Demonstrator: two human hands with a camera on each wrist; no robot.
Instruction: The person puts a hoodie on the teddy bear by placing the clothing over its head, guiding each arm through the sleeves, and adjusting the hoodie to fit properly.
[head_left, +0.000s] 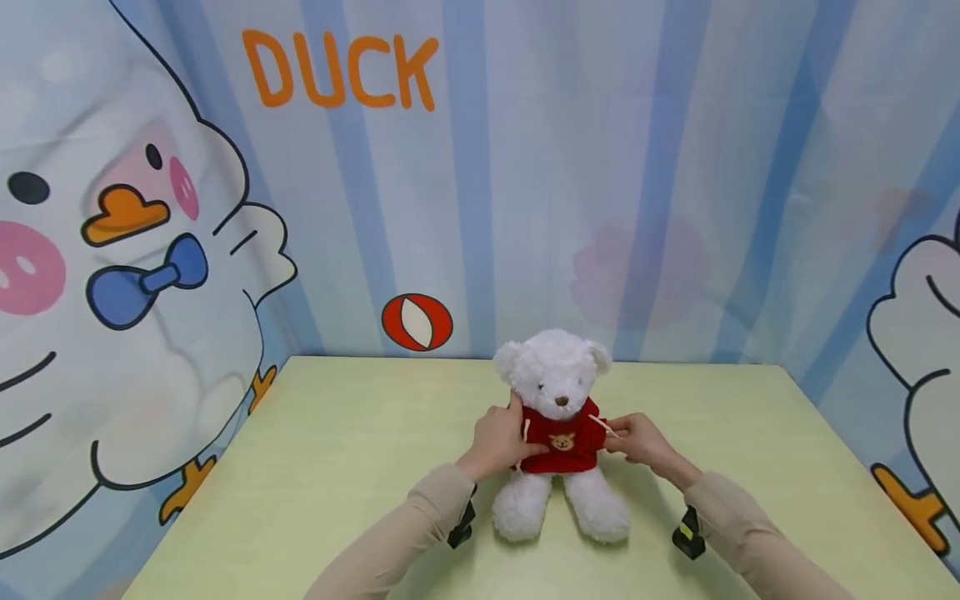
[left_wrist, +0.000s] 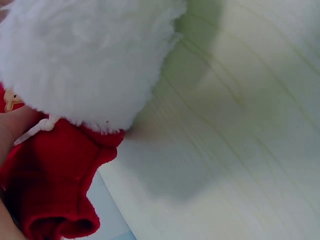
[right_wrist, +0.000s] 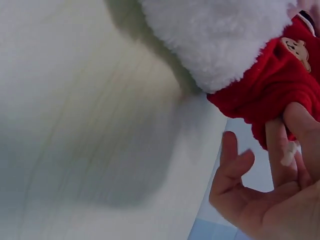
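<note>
A white teddy bear [head_left: 555, 367] in a red hoodie [head_left: 573, 467] sits upright on the table, facing me. My left hand [head_left: 497, 440] holds the bear's side, its thumb across the hoodie front and a finger up by the neck. On the other side, my right hand [head_left: 643, 442] pinches the red sleeve [right_wrist: 270, 125] between thumb and finger, the other fingers spread apart. A white drawstring [head_left: 604, 426] trails past these fingers. In the left wrist view, an open sleeve cuff [left_wrist: 65, 225] hangs beside the hand; the bear's own arms are hidden.
The pale yellow-green table [head_left: 360, 433] reaches back to a striped blue curtain [head_left: 540, 167] printed with ducks and a red ball [head_left: 417, 322]. A dark wrist device [head_left: 688, 535] sits under the right cuff, another [head_left: 462, 523] under the left.
</note>
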